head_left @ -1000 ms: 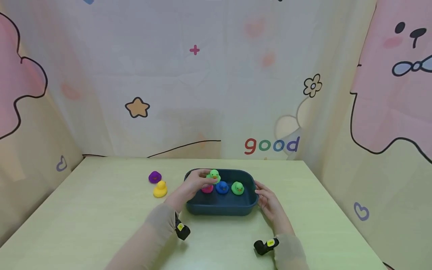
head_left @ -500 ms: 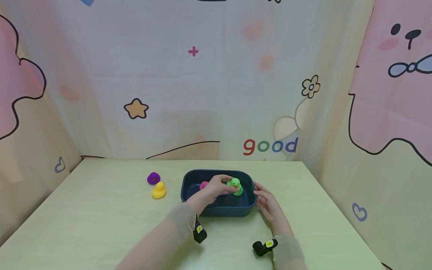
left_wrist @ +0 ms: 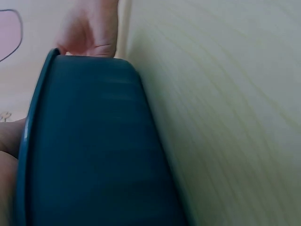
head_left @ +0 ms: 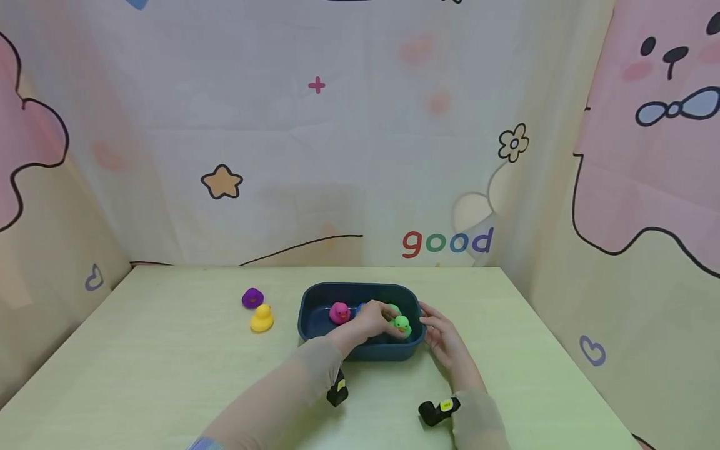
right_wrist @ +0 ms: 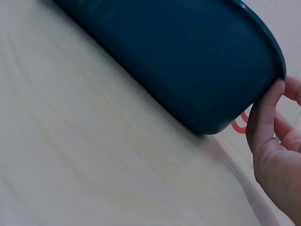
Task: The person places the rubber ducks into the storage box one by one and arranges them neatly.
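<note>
My left hand [head_left: 368,322] reaches into a dark blue bin [head_left: 385,353] and pinches a green rubber duck [head_left: 402,327] near its right end. Behind the fingers a second green duck [head_left: 394,308] is partly covered. A pink duck [head_left: 340,313] sits left of the hand, and a blue duck [head_left: 360,309] is mostly hidden by it. My right hand [head_left: 445,342] touches the bin's right end from outside, its fingers [right_wrist: 270,106] against the wall below the rim. In the left wrist view the bin's wall [left_wrist: 99,141] hides the ducks.
On the pale wooden table [head_left: 169,375], left of the bin, are a purple duck [head_left: 252,298] and a yellow duck [head_left: 262,319]. A printed cloth backdrop [head_left: 281,125] stands behind the table. Each wrist wears a small black camera [head_left: 439,412].
Gripping the green duck, my left hand has moved right across the bin and lowered it in front of the other green duck. The right hand stays at the bin's end.
</note>
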A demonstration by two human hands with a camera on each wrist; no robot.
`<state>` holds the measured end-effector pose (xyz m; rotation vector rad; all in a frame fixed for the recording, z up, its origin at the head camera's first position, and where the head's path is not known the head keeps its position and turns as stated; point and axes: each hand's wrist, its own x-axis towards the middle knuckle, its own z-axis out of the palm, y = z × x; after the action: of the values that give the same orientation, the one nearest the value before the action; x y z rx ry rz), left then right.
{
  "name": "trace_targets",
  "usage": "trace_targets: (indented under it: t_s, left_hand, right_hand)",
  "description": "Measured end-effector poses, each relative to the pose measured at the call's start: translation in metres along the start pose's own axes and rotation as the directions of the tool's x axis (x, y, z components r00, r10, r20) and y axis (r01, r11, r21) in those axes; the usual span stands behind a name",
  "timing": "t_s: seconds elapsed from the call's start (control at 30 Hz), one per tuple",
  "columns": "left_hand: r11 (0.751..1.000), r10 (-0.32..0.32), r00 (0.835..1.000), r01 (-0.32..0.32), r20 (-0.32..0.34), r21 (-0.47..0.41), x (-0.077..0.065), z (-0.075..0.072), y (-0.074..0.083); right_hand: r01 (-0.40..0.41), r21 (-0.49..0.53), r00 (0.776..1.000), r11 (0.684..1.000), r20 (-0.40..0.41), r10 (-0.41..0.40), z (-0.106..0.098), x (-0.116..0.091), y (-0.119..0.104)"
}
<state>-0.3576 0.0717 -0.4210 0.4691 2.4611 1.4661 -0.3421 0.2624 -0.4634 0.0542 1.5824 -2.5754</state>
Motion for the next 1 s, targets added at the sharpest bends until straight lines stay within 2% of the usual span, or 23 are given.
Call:
trace_targets:
  t_s: [0.13, 0.23, 0.33, 0.53, 0.7, 0.93, 1.0]
  left_hand:
    - [0.989, 0.023, 1.0, -0.021, -0.008, 0.145, 0.0, 0.003, 0.001]
    - [0.969, 0.037, 0.999, -0.034, -0.01, 0.247, 0.002, 0.006, 0.002]
    - [0.95, 0.045, 0.999, -0.04, -0.008, 0.31, 0.003, 0.008, 0.002]
    - [0.936, 0.047, 0.999, -0.045, 0.003, 0.348, 0.003, 0.01, -0.001]
    - [0.914, 0.059, 0.998, -0.062, 0.02, 0.401, 0.001, 0.009, 0.001]
    - [0.856, 0.064, 0.992, -0.111, 0.109, 0.505, -0.004, -0.003, 0.006]
    - [0.864, 0.079, 0.991, -0.123, 0.109, 0.488, -0.007, -0.01, 0.006]
  right_hand:
    - [-0.005, -0.011, 1.0, 1.0, 0.009, 0.005, 0.0, 0.0, 0.0]
    - [-0.003, -0.008, 1.0, 1.0, 0.019, 0.003, 0.0, 0.001, 0.0]
    - [0.004, -0.005, 1.0, 1.0, 0.018, -0.004, 0.0, 0.001, 0.0]
    - [0.011, -0.004, 1.0, 1.0, 0.013, -0.011, -0.001, 0.0, 0.0]
    - [0.009, 0.007, 1.0, 1.0, 0.006, -0.009, 0.0, 0.0, 0.001]
    - [0.009, -0.007, 1.0, 1.0, -0.001, -0.009, -0.001, 0.001, 0.002]
    - [0.009, -0.009, 1.0, 1.0, -0.004, -0.009, -0.001, 0.001, 0.001]
